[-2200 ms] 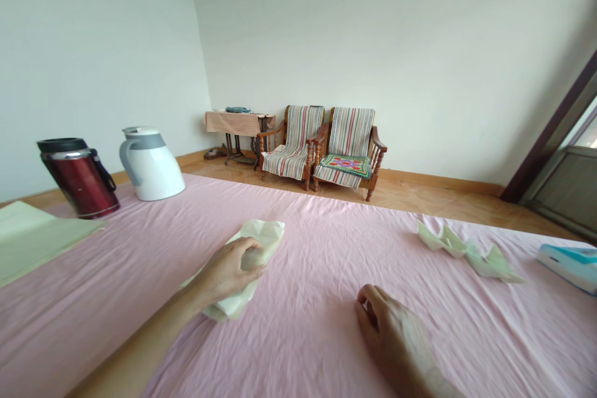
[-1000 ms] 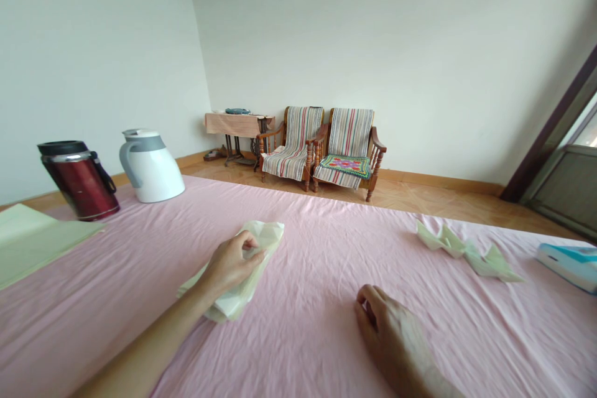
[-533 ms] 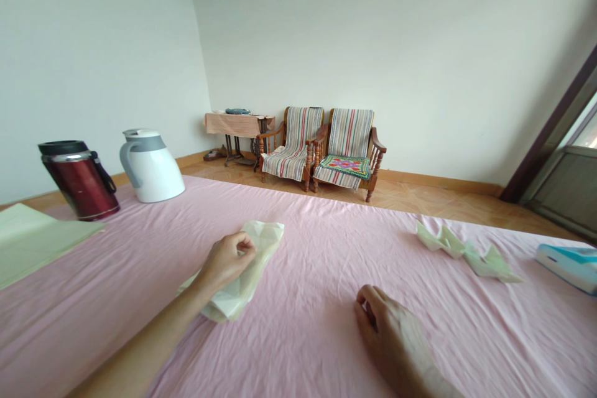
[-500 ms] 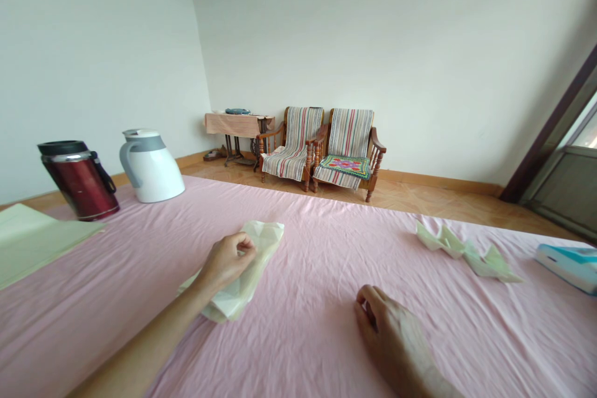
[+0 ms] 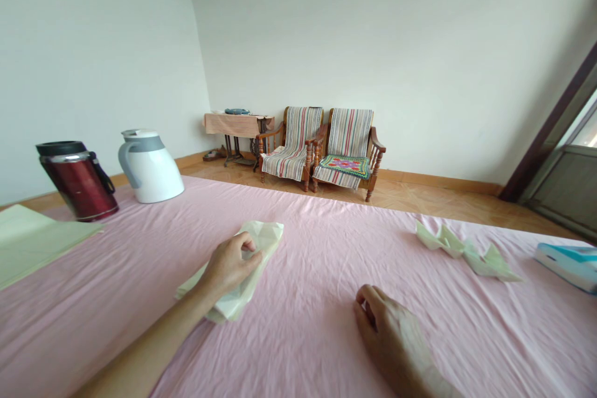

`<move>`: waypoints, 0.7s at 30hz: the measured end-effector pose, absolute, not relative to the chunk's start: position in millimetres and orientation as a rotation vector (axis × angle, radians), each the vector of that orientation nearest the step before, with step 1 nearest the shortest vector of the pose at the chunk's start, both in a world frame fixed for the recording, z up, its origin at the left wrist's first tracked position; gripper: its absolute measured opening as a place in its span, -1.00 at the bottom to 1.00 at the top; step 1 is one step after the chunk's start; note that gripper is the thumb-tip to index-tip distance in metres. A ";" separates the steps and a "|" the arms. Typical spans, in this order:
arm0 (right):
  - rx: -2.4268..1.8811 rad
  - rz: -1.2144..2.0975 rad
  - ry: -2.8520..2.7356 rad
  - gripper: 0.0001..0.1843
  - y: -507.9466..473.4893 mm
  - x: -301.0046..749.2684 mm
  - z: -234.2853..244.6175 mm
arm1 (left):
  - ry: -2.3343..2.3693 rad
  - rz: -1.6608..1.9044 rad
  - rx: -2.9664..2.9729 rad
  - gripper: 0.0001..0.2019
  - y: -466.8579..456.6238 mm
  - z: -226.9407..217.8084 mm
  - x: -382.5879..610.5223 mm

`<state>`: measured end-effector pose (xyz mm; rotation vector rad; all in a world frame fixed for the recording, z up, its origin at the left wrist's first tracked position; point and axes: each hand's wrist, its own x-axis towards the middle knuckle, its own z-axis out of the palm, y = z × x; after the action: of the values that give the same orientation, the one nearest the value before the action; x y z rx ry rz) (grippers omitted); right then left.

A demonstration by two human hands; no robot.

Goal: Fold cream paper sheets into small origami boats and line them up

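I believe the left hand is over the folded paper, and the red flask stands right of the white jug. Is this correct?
Not quite: in the head view, the red flask stands left of the white jug. The left hand is indeed over the folded paper.

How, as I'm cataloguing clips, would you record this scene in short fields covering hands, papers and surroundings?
Left hand: over a folded paper stack, fingers curled
Right hand: loosely curled at the pink cloth, nothing visibly held
Flat papers: pale green sheets, far left
Shaped papers: pointed folded pieces, right side, beside a white-and-blue box
Containers: red flask, white jug
Background: two wooden armchairs
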<state>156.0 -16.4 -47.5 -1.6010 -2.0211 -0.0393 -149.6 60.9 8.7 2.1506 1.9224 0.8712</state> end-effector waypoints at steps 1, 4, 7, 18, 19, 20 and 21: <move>-1.601 -0.037 -2.023 -0.80 -16.2 155.9 -47.1 | 1.926 0.868 2.156 -0.87 60.8 8.5 -149.4; -1.603 -0.030 -2.023 -0.79 -16.2 155.3 -46.3 | 1.946 0.865 2.176 -0.84 60.2 7.3 -147.5; -1.607 -0.026 -2.022 -0.79 -16.6 155.0 -46.2 | 1.964 0.855 2.186 -0.87 60.1 6.3 -146.2; -1.605 -0.017 -2.018 -0.79 -15.9 155.3 -47.6 | 1.987 0.853 2.192 -0.84 58.9 6.4 -142.3; -1.606 -0.018 -2.016 -0.79 -15.9 155.3 -47.7 | 1.990 0.851 2.185 -0.86 58.9 6.5 -141.7; -1.606 -0.020 -2.015 -0.79 -16.0 155.3 -47.8 | 1.993 0.849 2.179 -0.87 59.0 6.5 -141.3; -1.605 -0.021 -2.013 -0.79 -16.0 155.3 -47.9 | 1.996 0.849 2.172 -0.88 59.0 6.7 -141.0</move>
<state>155.3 -16.0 -47.9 -1.6051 -2.0133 -0.0210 -141.0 59.0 6.7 2.1723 1.9965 0.8494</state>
